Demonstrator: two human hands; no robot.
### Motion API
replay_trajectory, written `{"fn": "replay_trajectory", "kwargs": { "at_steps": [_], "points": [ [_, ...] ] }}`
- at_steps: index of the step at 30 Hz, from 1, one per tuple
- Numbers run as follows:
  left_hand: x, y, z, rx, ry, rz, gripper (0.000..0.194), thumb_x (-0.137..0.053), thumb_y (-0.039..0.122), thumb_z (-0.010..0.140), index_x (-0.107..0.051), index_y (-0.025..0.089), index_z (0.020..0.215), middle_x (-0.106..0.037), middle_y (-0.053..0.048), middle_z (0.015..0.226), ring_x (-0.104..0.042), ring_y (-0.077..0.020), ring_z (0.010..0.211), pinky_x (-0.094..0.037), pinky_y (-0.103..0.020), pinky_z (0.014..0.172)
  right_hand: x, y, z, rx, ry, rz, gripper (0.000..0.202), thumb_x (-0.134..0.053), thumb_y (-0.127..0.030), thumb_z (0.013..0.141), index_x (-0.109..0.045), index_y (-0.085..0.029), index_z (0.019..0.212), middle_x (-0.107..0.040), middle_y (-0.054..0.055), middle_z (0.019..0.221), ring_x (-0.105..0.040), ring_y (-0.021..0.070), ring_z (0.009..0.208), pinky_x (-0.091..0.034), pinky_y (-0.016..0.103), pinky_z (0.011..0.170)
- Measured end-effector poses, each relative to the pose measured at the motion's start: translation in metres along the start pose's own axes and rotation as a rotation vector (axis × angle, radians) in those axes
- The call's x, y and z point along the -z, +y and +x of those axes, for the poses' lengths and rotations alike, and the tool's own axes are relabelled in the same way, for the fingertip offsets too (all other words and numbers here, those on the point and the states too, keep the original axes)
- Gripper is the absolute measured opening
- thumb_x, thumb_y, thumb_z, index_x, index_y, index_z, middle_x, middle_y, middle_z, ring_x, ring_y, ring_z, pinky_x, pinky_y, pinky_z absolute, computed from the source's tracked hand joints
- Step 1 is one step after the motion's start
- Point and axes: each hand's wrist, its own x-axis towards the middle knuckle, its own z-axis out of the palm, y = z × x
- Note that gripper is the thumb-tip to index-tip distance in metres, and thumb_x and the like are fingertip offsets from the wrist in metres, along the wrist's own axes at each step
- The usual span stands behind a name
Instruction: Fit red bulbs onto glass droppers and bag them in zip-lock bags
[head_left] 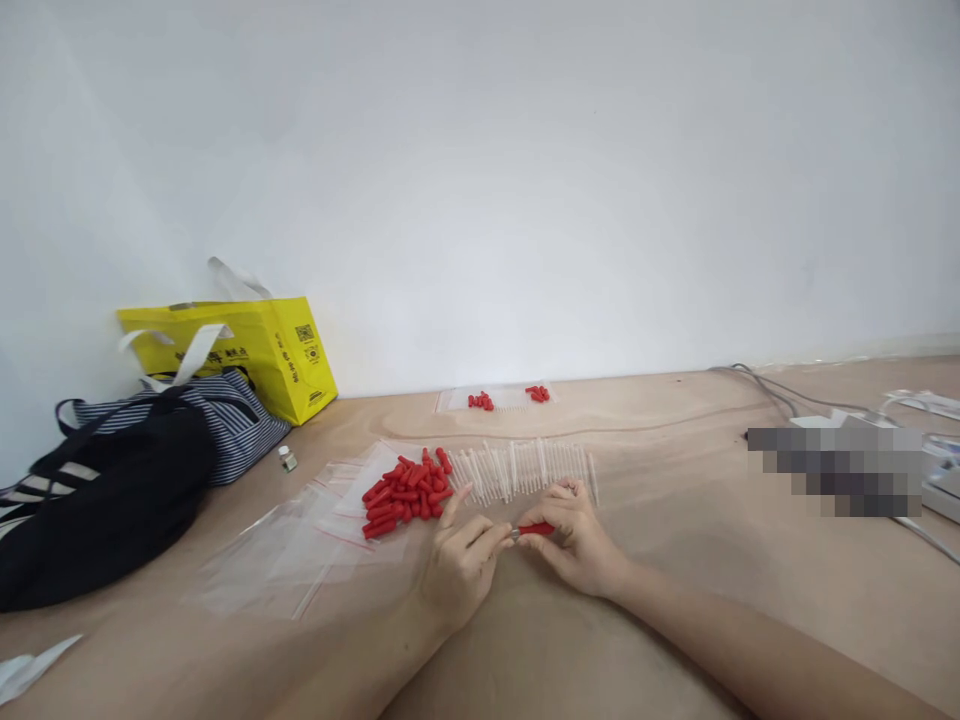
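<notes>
Over the near middle of the table, my right hand [574, 540] grips a red rubber dropper bulb [538, 528], which lies sideways between thumb and fingers. My left hand [461, 565] meets it from the left, thumb and a finger pinching the short clear tube [516, 534] at the bulb's left end; one finger is raised. Most of that tube is hidden by the fingers. Just beyond my hands lies a row of thin clear tubes [555, 460], side by side. A heap of red rubber bulbs [409, 490] sits left of the row, beyond my left hand.
Clear zip bags [300, 545] spread under and left of the heap. Another bag [450, 400] with red bulbs lies by the wall. A small vial [287, 459], a yellow bag [300, 370] and a black bag [112, 500] stand left. Cables [772, 388] and a blurred-out object [832, 470] are right.
</notes>
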Motion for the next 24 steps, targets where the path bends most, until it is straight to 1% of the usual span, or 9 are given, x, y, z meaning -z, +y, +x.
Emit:
{"fn": "replay_trajectory", "kwargs": {
  "at_steps": [4, 8, 13, 17, 20, 22, 24],
  "points": [
    [-0.0003, 0.0020, -0.0003, -0.003, 0.014, -0.015, 0.021, -0.041, 0.011, 0.084, -0.061, 0.018, 0.081, -0.057, 0.004, 0.057, -0.052, -0.0072, 0.048, -0.036, -0.048, 0.094, -0.0021, 0.0011, 0.0009, 0.002, -0.018, 0.076, 0.010, -0.053, -0.029, 0.080, -0.058, -0.021, 0.076, -0.061, -0.002, 0.064, -0.052, 0.0116, 0.063, -0.030, 0.033, 0.075],
    [-0.0010, 0.0001, -0.0002, -0.008, 0.029, -0.012, 0.021, -0.042, 0.010, 0.083, -0.061, 0.016, 0.083, -0.056, 0.004, 0.057, -0.052, -0.0072, 0.049, -0.034, -0.048, 0.095, -0.0028, 0.0026, 0.0011, -0.022, -0.006, 0.098, 0.011, -0.053, -0.030, 0.080, -0.059, -0.021, 0.078, -0.061, -0.002, 0.063, -0.052, 0.0118, 0.064, -0.029, 0.034, 0.075],
    [-0.0019, -0.0007, -0.0014, -0.010, 0.030, 0.006, 0.023, -0.040, 0.007, 0.082, -0.061, 0.017, 0.083, -0.055, 0.004, 0.056, -0.052, -0.0072, 0.049, -0.035, -0.048, 0.094, -0.0043, 0.0024, 0.0020, -0.045, -0.007, 0.105, 0.011, -0.055, -0.032, 0.079, -0.061, -0.023, 0.078, -0.062, -0.003, 0.063, -0.052, 0.0115, 0.064, -0.029, 0.034, 0.075],
    [-0.0012, 0.0005, -0.0015, -0.016, 0.021, 0.016, 0.022, -0.041, 0.009, 0.084, -0.061, 0.017, 0.083, -0.055, 0.005, 0.056, -0.051, -0.0069, 0.048, -0.036, -0.048, 0.093, -0.0066, 0.0030, 0.0026, -0.081, -0.025, 0.138, 0.013, -0.054, -0.034, 0.079, -0.062, -0.024, 0.076, -0.062, -0.003, 0.064, -0.053, 0.0117, 0.065, -0.029, 0.035, 0.077],
    [-0.0003, -0.0007, -0.0008, -0.020, 0.024, 0.011, 0.019, -0.043, 0.011, 0.084, -0.061, 0.017, 0.086, -0.055, 0.005, 0.057, -0.052, -0.0066, 0.049, -0.037, -0.046, 0.093, -0.0068, 0.0040, 0.0023, -0.157, -0.022, 0.188, 0.017, -0.059, -0.039, 0.074, -0.062, -0.023, 0.073, -0.063, -0.002, 0.065, -0.054, 0.0136, 0.067, -0.029, 0.038, 0.080],
    [0.0002, -0.0026, -0.0002, -0.020, 0.037, 0.005, 0.016, -0.045, 0.012, 0.084, -0.060, 0.016, 0.087, -0.055, 0.005, 0.057, -0.052, -0.0065, 0.049, -0.037, -0.046, 0.094, -0.0053, 0.0041, 0.0017, -0.219, -0.018, 0.238, 0.024, -0.065, -0.043, 0.067, -0.062, -0.022, 0.079, -0.064, 0.000, 0.072, -0.055, 0.0160, 0.072, -0.029, 0.039, 0.081],
    [0.0005, -0.0047, 0.0002, -0.020, 0.046, -0.004, 0.015, -0.046, 0.013, 0.084, -0.059, 0.016, 0.088, -0.056, 0.006, 0.057, -0.052, -0.0065, 0.049, -0.036, -0.046, 0.094, -0.0031, 0.0038, 0.0013, -0.260, -0.031, 0.288, 0.030, -0.066, -0.044, 0.064, -0.062, -0.022, 0.085, -0.065, 0.002, 0.078, -0.055, 0.0175, 0.076, -0.028, 0.041, 0.082]
  ]
}}
